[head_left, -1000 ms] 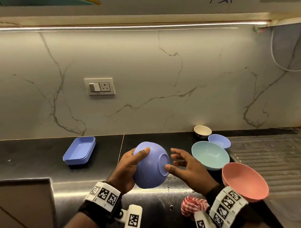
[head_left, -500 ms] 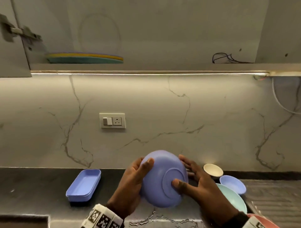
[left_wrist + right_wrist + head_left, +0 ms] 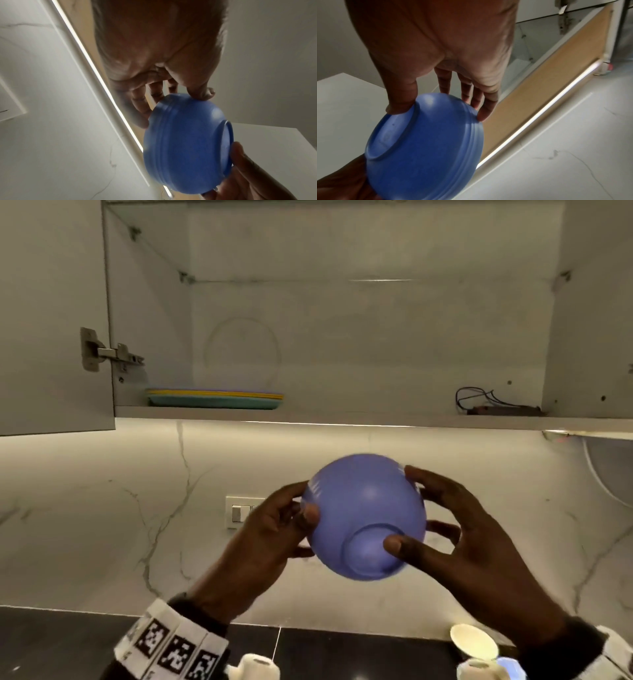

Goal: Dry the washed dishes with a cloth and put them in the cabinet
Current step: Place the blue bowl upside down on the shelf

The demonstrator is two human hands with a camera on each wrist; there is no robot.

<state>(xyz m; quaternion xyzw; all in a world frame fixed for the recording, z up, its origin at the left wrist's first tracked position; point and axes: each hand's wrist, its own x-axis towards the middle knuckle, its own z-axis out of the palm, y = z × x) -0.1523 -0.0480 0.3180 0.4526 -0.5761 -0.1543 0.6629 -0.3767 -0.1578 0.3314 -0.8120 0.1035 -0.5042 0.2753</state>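
Below cabinet [image 3: 342,414]; blue bowl [image 3: 364,517] between both hands

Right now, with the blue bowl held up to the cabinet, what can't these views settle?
- Inside of the blue bowl: faces away in all views, so dryness is unknown.
- Left hand fingers: behind the bowl in the head view.
- Counter dishes: cut off by the head view's bottom edge.
- Cloth: out of view.

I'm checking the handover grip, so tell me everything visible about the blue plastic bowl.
The round blue plastic bowl looks matte, with a raised foot ring and faint ridges below its rim. It is held in the air below the open cabinet, base tipped toward the camera. The left hand grips its rim; the right hand holds it, thumb on the foot ring.
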